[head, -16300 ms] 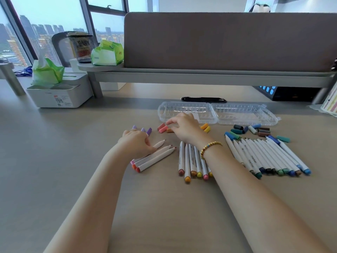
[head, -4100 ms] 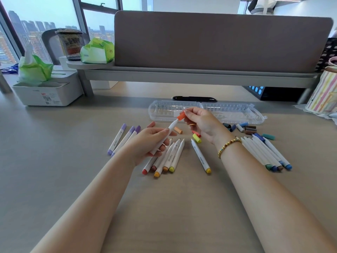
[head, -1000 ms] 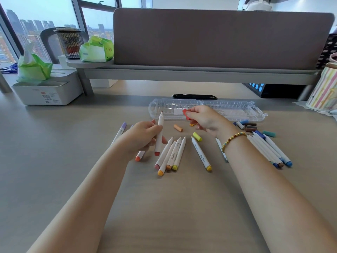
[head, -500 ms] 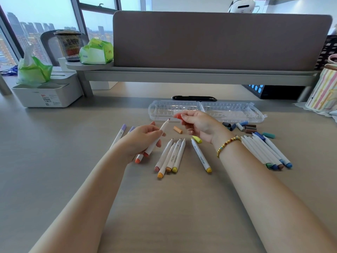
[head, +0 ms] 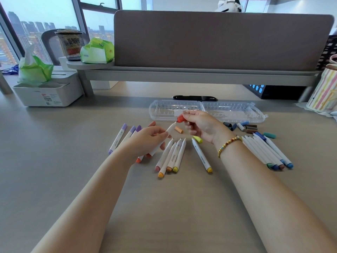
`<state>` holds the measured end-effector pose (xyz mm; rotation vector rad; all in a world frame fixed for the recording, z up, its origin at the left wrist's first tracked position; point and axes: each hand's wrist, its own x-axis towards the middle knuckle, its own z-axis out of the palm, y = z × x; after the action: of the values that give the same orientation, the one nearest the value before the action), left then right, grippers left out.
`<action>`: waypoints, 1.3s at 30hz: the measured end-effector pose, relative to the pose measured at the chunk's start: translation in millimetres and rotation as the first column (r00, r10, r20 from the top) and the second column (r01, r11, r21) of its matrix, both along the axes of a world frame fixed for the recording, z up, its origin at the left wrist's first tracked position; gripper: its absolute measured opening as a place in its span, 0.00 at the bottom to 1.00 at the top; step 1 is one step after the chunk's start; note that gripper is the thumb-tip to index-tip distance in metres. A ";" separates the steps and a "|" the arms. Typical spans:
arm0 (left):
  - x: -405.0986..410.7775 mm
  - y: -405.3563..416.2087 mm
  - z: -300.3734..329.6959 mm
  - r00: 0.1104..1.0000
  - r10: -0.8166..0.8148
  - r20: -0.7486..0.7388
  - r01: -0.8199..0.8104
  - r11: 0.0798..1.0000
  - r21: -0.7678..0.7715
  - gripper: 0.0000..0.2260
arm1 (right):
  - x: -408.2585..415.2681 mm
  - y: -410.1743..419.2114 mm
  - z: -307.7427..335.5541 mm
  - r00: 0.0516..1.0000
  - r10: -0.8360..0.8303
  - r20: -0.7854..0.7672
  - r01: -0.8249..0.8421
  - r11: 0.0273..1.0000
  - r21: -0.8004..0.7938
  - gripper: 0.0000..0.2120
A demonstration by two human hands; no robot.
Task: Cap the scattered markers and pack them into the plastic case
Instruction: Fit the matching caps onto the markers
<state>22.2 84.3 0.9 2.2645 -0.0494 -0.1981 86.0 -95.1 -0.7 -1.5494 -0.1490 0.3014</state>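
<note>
My left hand [head: 145,141] grips a white marker [head: 168,130] with a red end, its bare tip pointing up and right. My right hand [head: 200,125] pinches a red cap [head: 180,118] right at that tip. The clear plastic case [head: 235,114] lies open behind my hands. Uncapped warm-coloured markers [head: 171,157] lie in the middle, with a lone yellow one [head: 201,156] beside them. Capped purple markers [head: 118,138] lie at the left. Loose orange [head: 178,129] and yellow [head: 197,139] caps sit near my hands.
Uncapped blue and brown markers [head: 268,152] lie at the right, with loose dark caps [head: 249,127] behind them. A white tissue box [head: 49,92] stands at the far left, a grey desk shelf [head: 182,73] runs across the back, and a striped bag [head: 324,92] is at the right edge.
My right hand has brought the red cap down to the tip of the marker in my left hand. My left hand tilted the marker toward the cap.
</note>
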 end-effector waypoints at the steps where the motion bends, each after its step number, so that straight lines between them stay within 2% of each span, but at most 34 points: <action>1: 0.0 -0.2 0.4 1.000 -0.001 0.002 0.001 1.000 -0.001 0.08 | 0.3 0.4 -0.1 1.000 -0.005 0.009 0.005 1.000 -0.012 0.10; 4: 0.0 -0.8 1.5 1.000 -0.012 0.002 0.012 1.000 0.000 0.08 | 0.3 0.5 -0.3 1.000 0.000 0.027 0.001 1.000 -0.027 0.14; 9: -0.9 -0.1 1.0 1.000 -0.010 0.019 0.010 1.000 -0.001 0.08 | -0.7 -0.7 1.4 0.999 0.023 0.044 -0.023 1.000 -0.010 0.11; 14: -2.4 0.8 2.5 0.999 0.011 0.033 -0.010 0.999 -0.047 0.10 | -1.6 -0.6 4.8 0.989 -0.143 0.024 0.141 0.987 0.078 0.11; 16: -2.7 0.7 2.4 0.999 0.015 0.035 -0.013 0.999 -0.048 0.11 | -1.6 -0.5 4.1 0.989 -0.149 -0.004 0.148 0.980 0.135 0.09; 18: -2.6 0.6 2.5 0.999 0.020 0.032 -0.019 0.999 -0.041 0.10 | -0.6 0.7 2.1 0.985 -0.169 0.022 0.167 0.983 0.072 0.06; 20: -2.0 1.0 2.7 0.999 0.027 0.025 -0.026 0.999 -0.036 0.09 | 1.2 0.4 0.1 0.973 -0.208 0.102 0.218 0.972 -0.093 0.05; 22: -1.5 1.4 2.4 1.000 0.024 0.019 -0.023 0.999 -0.028 0.08 | 3.1 -2.5 -0.6 0.972 -0.176 0.158 0.202 0.965 -0.166 0.09; 24: -1.2 1.4 2.0 1.000 0.018 0.020 -0.018 1.000 -0.009 0.08 | 2.5 -4.8 0.5 0.981 -0.085 0.175 0.117 0.977 -0.179 0.12; 26: -1.3 1.0 1.9 1.000 0.015 0.020 -0.015 1.000 0.014 0.07 | -1.1 -4.3 3.3 0.985 -0.018 0.170 0.053 0.978 -0.203 0.12; 29: -1.5 0.1 2.3 1.000 0.001 0.020 -0.002 1.000 0.031 0.07 | -4.2 -0.6 5.4 0.981 -0.019 0.194 0.065 0.970 -0.235 0.09; 34: -1.0 -1.0 1.4 0.999 -0.026 0.037 0.024 0.999 0.043 0.07 | -5.2 3.1 3.1 0.982 -0.021 0.188 0.062 0.975 -0.213 0.13; 39: -1.7 -1.9 0.6 0.999 -0.014 0.041 0.013 0.999 0.030 0.08 | -7.6 7.1 4.7 0.976 0.050 0.210 0.003 0.970 -0.241 0.15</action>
<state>20.5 82.4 1.5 2.2988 -0.0841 -0.1599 78.4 -88.0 4.0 -1.8214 -0.3103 0.1735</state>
